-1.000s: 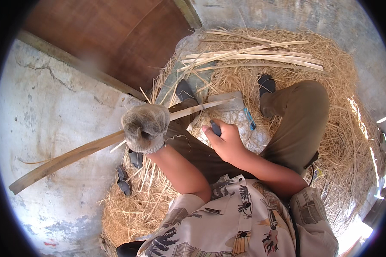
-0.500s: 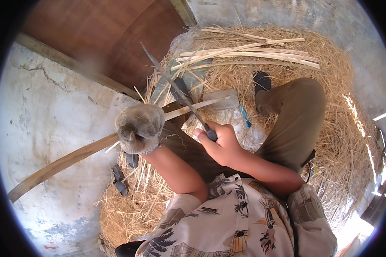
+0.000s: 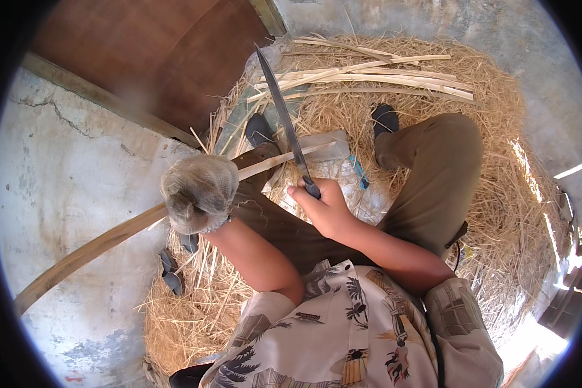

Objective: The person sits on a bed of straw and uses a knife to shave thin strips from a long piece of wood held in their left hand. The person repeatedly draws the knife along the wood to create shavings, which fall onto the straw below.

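A grey knit glove covers my left hand (image 3: 199, 193), which is closed around a long strip of split bamboo (image 3: 94, 249). The strip runs from the lower left, through the glove, and its pale narrow end reaches out to the right over my leg. My bare right hand (image 3: 326, 205) grips the dark handle of a long knife (image 3: 284, 116). Its blade points up and away, tip toward the brown panel, and crosses the strip's pale end in the picture. Whether blade and strip touch, I cannot tell.
Shavings (image 3: 433, 71) cover the floor around my legs. Several pale split strips (image 3: 381, 79) lie beyond my feet. A small blue object (image 3: 359, 172) lies between my legs, near a flat grey block (image 3: 333, 143). A dark sandal (image 3: 171, 273) is at the left, beside the wall (image 3: 77, 174).
The knife has swung more upright, its tip moving right and slightly up. My gloved left hand and the strip have shifted slightly left in the picture, as has most of the scene.
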{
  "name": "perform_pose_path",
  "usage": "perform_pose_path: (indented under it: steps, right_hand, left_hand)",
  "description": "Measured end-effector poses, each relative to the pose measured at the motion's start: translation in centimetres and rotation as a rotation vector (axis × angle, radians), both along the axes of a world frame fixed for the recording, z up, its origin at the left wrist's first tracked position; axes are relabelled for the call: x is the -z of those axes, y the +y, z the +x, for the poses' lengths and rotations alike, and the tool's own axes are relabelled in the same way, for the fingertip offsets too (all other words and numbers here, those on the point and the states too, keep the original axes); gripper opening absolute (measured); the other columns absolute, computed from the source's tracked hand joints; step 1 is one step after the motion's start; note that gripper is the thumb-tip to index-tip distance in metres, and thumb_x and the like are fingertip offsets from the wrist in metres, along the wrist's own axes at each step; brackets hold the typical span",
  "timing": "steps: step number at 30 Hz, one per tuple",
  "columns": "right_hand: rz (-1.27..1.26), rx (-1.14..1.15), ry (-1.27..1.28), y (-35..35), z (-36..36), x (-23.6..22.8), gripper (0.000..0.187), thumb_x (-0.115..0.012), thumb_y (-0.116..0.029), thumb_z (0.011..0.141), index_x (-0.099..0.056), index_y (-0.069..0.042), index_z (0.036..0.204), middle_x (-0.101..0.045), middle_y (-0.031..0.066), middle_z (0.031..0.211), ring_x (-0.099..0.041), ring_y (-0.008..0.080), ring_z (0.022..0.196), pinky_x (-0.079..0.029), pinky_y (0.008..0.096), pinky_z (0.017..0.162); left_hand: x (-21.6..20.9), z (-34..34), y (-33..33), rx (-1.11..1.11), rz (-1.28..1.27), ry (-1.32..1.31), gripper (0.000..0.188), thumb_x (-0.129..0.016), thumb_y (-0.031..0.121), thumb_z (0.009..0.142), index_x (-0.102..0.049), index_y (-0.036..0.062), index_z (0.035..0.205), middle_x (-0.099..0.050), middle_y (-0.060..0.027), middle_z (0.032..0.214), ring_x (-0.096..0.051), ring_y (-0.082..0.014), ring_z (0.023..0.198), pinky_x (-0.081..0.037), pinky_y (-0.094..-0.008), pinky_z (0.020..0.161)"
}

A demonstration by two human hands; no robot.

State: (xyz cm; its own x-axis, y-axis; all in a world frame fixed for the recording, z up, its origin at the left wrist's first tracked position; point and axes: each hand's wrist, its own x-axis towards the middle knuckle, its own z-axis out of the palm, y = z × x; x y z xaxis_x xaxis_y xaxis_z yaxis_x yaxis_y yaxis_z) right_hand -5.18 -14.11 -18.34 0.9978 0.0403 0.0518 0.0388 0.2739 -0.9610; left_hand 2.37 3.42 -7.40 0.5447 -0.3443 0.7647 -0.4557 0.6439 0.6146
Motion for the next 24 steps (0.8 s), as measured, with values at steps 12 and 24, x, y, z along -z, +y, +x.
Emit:
perform_pose_path:
  steps: [12, 24]
  right_hand:
    - [-0.114, 0.028, -0.035, -0.2, -1.5, -2.3, 0.029, -0.061, -0.024, 0.096, -0.060, 0.000, 0.079, -0.051, 0.0028, 0.054, -0.046, 0.0107, 0.050, -0.038, 0.0334, 0.050]
    - [-0.050, 0.051, 0.031, 0.3, -1.4, -1.4, 0.031, -0.061, -0.020, 0.092, -0.053, -0.003, 0.068, -0.045, -0.0012, 0.051, -0.042, 0.0082, 0.050, -0.034, 0.0307, 0.047]
  left_hand:
    - [1.7, 0.1, 0.9, 0.080, -0.050, -0.042, 0.051, -0.066, 0.044, 0.089, -0.051, 0.0142, 0.050, -0.048, 0.0034, 0.043, -0.040, -0.0105, 0.029, -0.029, -0.0251, 0.030]
    - [0.5, 1.2, 0.8, 0.268, 0.062, -0.183, 0.051, -0.065, 0.042, 0.091, -0.057, 0.0128, 0.050, -0.050, 0.0037, 0.044, -0.042, -0.0093, 0.030, -0.031, -0.0232, 0.030]
